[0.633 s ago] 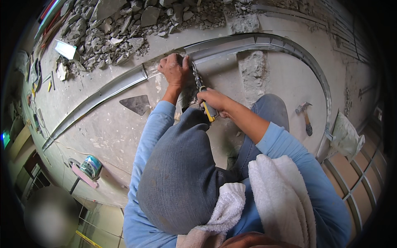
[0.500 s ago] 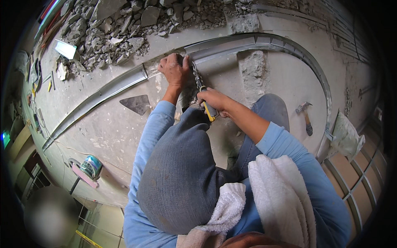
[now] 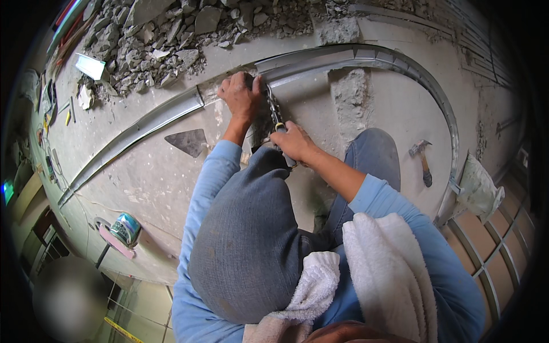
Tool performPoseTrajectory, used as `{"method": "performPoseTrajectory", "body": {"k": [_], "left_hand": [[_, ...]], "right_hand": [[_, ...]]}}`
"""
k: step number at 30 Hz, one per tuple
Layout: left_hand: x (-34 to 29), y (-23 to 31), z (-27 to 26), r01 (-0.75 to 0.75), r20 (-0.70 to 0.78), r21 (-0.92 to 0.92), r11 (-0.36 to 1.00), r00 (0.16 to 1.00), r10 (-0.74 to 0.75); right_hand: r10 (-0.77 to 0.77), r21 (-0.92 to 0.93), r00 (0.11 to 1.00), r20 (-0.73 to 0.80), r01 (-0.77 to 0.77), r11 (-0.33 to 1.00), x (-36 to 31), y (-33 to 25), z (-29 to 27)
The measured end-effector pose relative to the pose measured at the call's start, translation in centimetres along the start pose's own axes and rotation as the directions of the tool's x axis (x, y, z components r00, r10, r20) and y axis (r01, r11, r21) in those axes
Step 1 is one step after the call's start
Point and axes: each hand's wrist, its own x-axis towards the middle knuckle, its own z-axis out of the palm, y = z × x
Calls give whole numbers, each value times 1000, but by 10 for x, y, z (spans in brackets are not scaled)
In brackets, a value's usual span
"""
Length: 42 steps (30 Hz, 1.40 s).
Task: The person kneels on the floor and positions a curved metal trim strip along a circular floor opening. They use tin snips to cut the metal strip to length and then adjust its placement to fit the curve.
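Right hand [image 3: 294, 143] is closed around a hand tool [image 3: 274, 107]. Left hand [image 3: 240, 97], fingers bent, is beside curved metal track [image 3: 311, 67]; its hold cannot be determined.

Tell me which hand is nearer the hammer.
Right: the right hand is left of the hammer, holding a tool; the left hand is farther left, near the metal track.
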Motion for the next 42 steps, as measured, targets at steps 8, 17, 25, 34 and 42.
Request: {"method": "performPoseTrajectory", "body": {"k": [8,17,25,34,42], "left_hand": [[4,2,-1,36,21,5,999,999,-36],[43,-8,-33,-246,533,171,954,837,120],[63,-17,-30,-206,697,-68,976,691,195],[65,-23,-33,-315,581,-244,917,710,399],[68,-17,-39,-307,595,-245,920,701,393]], "right_hand": [[-41,-55,999,-32,39,998,-2,-1,-4],[-96,-42,992,-84,93,995,-1,7,-4],[-82,-27,996,-44,81,996,-3,0,-11],[9,62,995,97,-15,998,21,-3,-17],[-102,-133,990,-94,89,987,11,-2,-8]]}}
